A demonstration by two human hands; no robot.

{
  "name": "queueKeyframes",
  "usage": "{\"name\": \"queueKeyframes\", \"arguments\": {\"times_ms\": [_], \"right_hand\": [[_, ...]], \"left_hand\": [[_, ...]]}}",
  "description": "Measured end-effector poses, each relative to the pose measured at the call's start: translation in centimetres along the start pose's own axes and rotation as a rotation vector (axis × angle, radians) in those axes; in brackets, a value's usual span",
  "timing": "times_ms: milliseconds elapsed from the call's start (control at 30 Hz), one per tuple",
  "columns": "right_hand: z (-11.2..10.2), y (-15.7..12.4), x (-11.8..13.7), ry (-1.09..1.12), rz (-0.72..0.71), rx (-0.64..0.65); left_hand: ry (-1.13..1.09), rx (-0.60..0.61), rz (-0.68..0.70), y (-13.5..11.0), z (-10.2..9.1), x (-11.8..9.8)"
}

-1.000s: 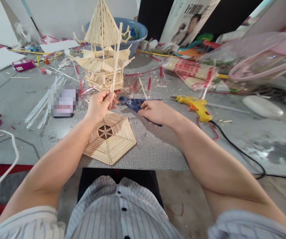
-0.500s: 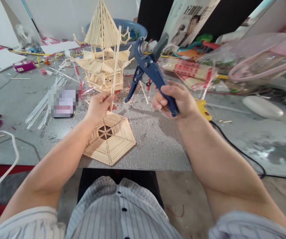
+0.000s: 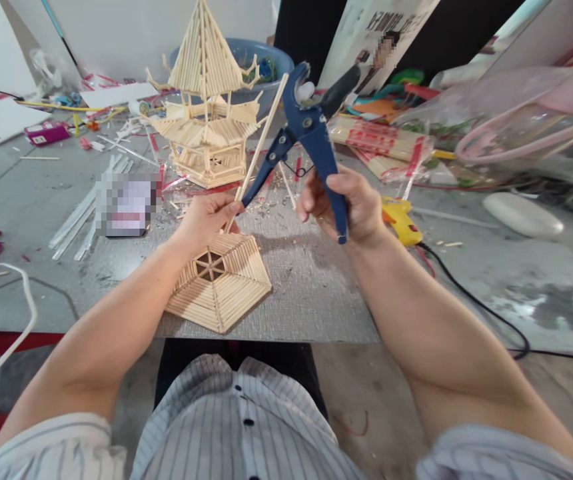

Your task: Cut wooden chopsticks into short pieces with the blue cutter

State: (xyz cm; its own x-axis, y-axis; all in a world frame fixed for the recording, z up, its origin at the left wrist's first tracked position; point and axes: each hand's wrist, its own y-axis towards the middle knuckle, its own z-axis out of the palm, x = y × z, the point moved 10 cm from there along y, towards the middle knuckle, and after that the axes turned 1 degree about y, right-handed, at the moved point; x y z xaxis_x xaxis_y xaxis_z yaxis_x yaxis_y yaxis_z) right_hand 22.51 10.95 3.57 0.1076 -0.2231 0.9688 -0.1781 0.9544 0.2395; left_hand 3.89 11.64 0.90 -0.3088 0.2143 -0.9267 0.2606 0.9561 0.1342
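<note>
Between the fingers of my left hand is a thin wooden stick, tilted up to the right. My right hand is wrapped round one handle of a blue pipe cutter, whose handles and jaws are spread apart. The tip of its other handle reaches my left fingertips; whether they grip it I cannot tell. Below my left hand, a hexagonal stick panel with a small spoked opening lies flat on the table. Behind stands a pagoda model built of the same kind of sticks.
A phone and clear glue sticks lie at the left. On the right are a yellow glue gun with a black cord, bagged sticks and a white mouse-shaped object. A blue basin stands behind the pagoda.
The pipe cutter has moved left and turned more upright, its lower handle now at my left fingers. The stick in my left hand has tilted from nearly upright to the right.
</note>
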Motion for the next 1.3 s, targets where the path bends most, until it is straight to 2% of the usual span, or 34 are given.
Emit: {"name": "queueKeyframes", "arguments": {"times_ms": [167, 333, 533, 633, 700, 800, 867, 933, 1100, 1200, 1300], "right_hand": [[0.6, 0.0, -1.0, 0.047, -0.030, -0.034], [1.8, -0.4, -1.1, 0.004, 0.009, -0.020], [4.5, -1.2, -0.3, 0.119, 0.001, 0.143], [4.2, -1.1, -1.0, 0.116, 0.017, 0.088], [2.9, -0.7, -1.4, 0.018, 0.011, -0.027], [0.2, -0.2, -1.2, -0.167, -0.080, -0.200], [-1.2, 0.2, -1.3, -0.310, -0.116, -0.263], [-1.8, 0.6, -1.7, -0.509, -0.099, -0.273], [-0.9, 0.7, -2.5, -0.990, -0.019, -0.210], [0.4, 0.4, -2.6, -1.105, -0.016, -0.151], [1.6, 0.1, -2.4, -1.141, -0.066, -0.084]], "left_hand": [[0.110, 0.004, 0.117, -0.8, 0.8, -2.0], [0.141, 0.023, 0.183, -1.1, 1.5, -2.6], [0.142, 0.074, 0.206, -1.8, 2.7, -2.9], [0.131, 0.121, 0.191, -2.0, 3.1, -3.2], [0.133, 0.078, 0.157, -1.6, 2.2, -3.1], [0.145, -0.073, 0.098, -0.6, -0.3, -2.2], [0.145, -0.146, 0.090, -0.1, -1.7, -1.5], [0.160, -0.184, 0.106, 0.3, -2.4, -1.1], [0.313, -0.300, 0.139, -0.1, -3.6, -1.7], [0.413, -0.361, 0.168, -0.6, -4.0, -2.5], [0.492, -0.372, 0.189, -0.6, -4.0, -2.6]]}}
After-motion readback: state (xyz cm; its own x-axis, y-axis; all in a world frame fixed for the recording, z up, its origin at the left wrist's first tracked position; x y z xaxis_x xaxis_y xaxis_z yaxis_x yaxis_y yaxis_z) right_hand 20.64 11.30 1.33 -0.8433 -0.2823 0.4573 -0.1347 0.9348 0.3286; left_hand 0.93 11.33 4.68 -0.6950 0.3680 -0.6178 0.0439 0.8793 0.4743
